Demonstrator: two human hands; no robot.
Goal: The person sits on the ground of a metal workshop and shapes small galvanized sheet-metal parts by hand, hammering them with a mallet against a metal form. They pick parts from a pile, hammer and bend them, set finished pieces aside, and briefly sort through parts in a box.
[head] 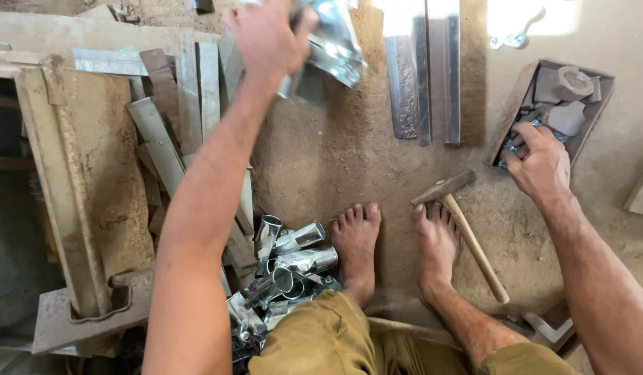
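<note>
My left hand (266, 35) is stretched forward at the top, closed on a shiny bent sheet-metal piece (332, 45) held above the dirt floor. Over at the right, my right hand (540, 163) reaches into a shallow brown tray (516, 104), its fingers curled down among small dark metal bits; whether it grips any is hidden. A wooden-handled hammer (464, 226) lies on the ground between my right foot and that tray. By my left foot sits a heap of short shiny metal tubes (294, 260).
Flat metal strips (429, 69) lie at the top centre. Rusty angle bars and a long steel beam (78, 194) crowd the left side. Grey blocks (568, 87) rest in the tray's far end. My bare feet (398, 239) stand on sandy ground.
</note>
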